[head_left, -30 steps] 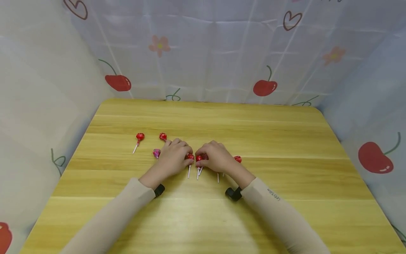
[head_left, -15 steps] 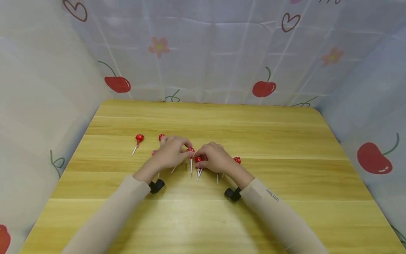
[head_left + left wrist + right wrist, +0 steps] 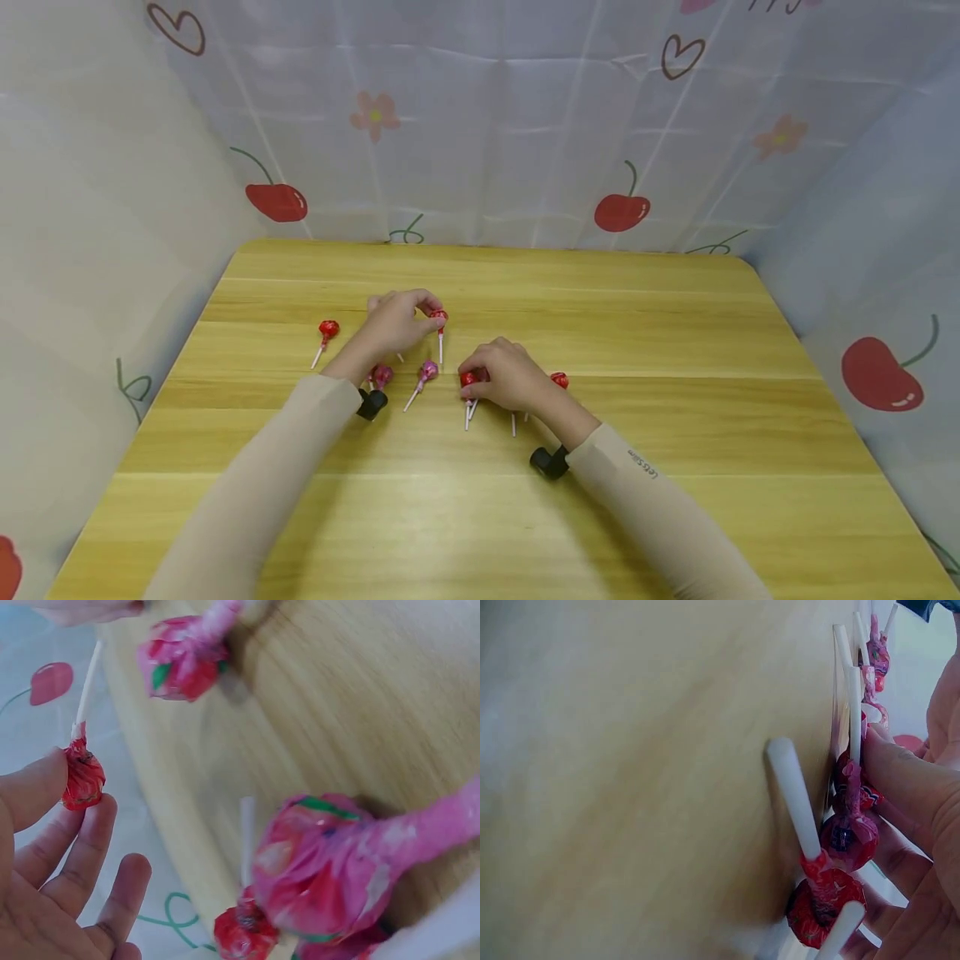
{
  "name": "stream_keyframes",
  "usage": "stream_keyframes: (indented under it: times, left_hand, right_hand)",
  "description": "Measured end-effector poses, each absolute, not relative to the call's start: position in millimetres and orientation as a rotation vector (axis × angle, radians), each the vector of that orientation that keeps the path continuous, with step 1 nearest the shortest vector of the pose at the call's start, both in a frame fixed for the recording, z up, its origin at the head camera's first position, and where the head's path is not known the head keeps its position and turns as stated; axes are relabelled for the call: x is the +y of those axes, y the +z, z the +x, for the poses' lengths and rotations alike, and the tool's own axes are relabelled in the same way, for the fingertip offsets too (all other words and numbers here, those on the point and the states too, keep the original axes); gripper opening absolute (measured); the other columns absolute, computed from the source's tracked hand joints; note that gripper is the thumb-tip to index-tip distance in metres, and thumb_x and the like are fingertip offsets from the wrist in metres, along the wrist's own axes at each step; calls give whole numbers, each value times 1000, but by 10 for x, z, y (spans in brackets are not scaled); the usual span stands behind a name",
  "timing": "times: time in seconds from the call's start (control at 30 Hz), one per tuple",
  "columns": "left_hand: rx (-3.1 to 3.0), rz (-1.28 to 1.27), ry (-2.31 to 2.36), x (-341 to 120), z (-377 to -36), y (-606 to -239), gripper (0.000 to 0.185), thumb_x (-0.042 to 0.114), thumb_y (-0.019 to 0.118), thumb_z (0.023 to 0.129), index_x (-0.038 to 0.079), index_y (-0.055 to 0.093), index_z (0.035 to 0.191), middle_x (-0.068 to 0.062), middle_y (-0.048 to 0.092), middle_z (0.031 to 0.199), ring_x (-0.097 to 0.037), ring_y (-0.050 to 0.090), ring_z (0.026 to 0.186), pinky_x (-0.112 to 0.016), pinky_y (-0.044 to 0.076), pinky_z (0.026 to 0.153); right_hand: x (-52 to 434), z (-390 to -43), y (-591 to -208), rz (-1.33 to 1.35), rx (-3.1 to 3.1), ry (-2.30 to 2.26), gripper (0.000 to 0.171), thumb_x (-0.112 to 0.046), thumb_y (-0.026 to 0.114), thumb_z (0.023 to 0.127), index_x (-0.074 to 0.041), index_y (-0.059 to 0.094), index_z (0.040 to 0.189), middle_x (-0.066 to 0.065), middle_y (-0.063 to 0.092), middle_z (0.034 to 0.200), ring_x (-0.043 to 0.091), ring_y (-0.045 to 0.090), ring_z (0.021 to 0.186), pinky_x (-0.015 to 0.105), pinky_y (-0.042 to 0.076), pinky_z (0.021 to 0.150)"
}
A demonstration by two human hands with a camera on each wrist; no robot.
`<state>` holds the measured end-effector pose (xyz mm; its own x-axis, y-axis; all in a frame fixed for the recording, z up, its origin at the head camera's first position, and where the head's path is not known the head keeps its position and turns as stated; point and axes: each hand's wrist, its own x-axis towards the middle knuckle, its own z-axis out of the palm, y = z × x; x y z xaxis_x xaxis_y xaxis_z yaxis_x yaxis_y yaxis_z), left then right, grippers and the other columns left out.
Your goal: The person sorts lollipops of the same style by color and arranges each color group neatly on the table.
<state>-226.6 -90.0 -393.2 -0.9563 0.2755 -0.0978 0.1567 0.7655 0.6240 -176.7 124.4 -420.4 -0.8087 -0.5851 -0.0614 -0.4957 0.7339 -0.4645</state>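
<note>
In the head view my left hand [image 3: 401, 323] pinches a red-wrapped lollipop [image 3: 439, 317] by its head, its white stick hanging toward me. The left wrist view has that held lollipop [image 3: 84, 778] between thumb and fingertips, above the table. My right hand [image 3: 512, 377] stays low at mid-table, thumb and fingers around the head of another red lollipop [image 3: 468, 381]. Beside that thumb, the right wrist view reveals a pink-and-red lollipop [image 3: 853, 840] and a red lollipop [image 3: 825, 907] lined up along the fingers. More sticks show from under the right hand.
Pink lollipops [image 3: 427, 371] lie left of centre, one [image 3: 382, 376] partly behind the left wrist's black camera [image 3: 371, 405]. A red lollipop [image 3: 328, 329] lies farther left, another [image 3: 559, 380] right of the right hand. The wooden table [image 3: 600, 525] meets a printed curtain [image 3: 495, 150] behind.
My left hand has carried its red lollipop away from the right hand, toward the back and slightly left, uncovering pink lollipops. The right hand has stayed almost in place.
</note>
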Motion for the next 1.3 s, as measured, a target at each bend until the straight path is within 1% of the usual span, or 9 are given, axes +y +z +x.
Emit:
stream_keyframes:
  times: [0.17, 0.33, 0.5, 0.73, 0.93, 1.0, 1.1, 1.23, 1.3]
  left_hand:
    - [2827, 353, 873, -891, -2297, -3994, 22, 34, 67, 95, 17, 68, 109, 0, 71, 105, -27, 57, 108, -50, 20, 101]
    - [2831, 338, 832, -911, -2305, -4037, 23, 34, 66, 96, 15, 67, 108, -1, 71, 104, -28, 58, 104, -48, 21, 97]
    - [2848, 334, 774, -915, -2324, -4118, 24, 35, 68, 94, 16, 68, 109, 0, 72, 102, -27, 57, 102, -47, 23, 94]
    - [2872, 355, 685, -885, -2326, -4173, 22, 37, 68, 94, 17, 70, 105, 0, 73, 98, -27, 57, 100, -46, 25, 92]
    - [2878, 351, 673, -876, -2319, -4174, 23, 37, 68, 94, 18, 70, 107, 0, 73, 99, -27, 56, 101, -46, 24, 92]
    - [2880, 352, 666, -872, -2317, -4171, 24, 37, 68, 94, 18, 71, 108, 0, 73, 100, -28, 56, 100, -46, 24, 92]
    - [2883, 350, 656, -867, -2315, -4173, 24, 37, 68, 94, 17, 71, 108, 0, 73, 102, -28, 55, 99, -47, 24, 92]
    - [2887, 346, 635, -863, -2311, -4184, 25, 38, 67, 94, 18, 71, 109, 0, 73, 105, -28, 52, 98, -47, 23, 92]
    - [2890, 342, 628, -858, -2309, -4192, 26, 38, 67, 94, 18, 71, 110, 0, 73, 106, -27, 52, 98, -46, 23, 92]
  right_hand:
    - [1247, -1760, -4195, -877, 2738, -653, 28, -34, 80, 84, -21, 77, 109, -4, 73, 105, 20, 59, 103, 43, 44, 89]
    - [1246, -1758, -4197, -859, 2736, -653, 29, -35, 80, 84, -21, 77, 109, -4, 73, 106, 19, 58, 104, 43, 43, 92]
    - [1247, -1758, -4198, -847, 2734, -646, 29, -36, 79, 84, -22, 77, 109, -5, 73, 107, 18, 57, 104, 43, 43, 92]
    - [1250, -1754, -4190, -853, 2728, -659, 28, -35, 79, 84, -21, 77, 109, -5, 73, 106, 19, 58, 105, 43, 43, 92]
    - [1261, -1783, -4198, -871, 2723, -665, 27, -35, 80, 84, -21, 78, 107, -5, 74, 106, 17, 59, 103, 42, 43, 91]
    - [1274, -1815, -4185, -862, 2713, -685, 28, -34, 79, 84, -20, 77, 108, -4, 74, 106, 17, 59, 103, 42, 43, 92]
    - [1298, -1902, -4123, -787, 2669, -793, 31, -31, 79, 85, -15, 76, 112, -3, 73, 107, 18, 61, 103, 40, 47, 94]
    - [1330, -2074, -4003, -651, 2623, -946, 34, -26, 77, 88, -10, 73, 118, 0, 72, 109, 21, 63, 109, 41, 50, 95]
    - [1339, -2169, -3961, -632, 2635, -969, 35, -24, 76, 89, -9, 71, 120, 1, 72, 111, 23, 62, 114, 42, 49, 99]
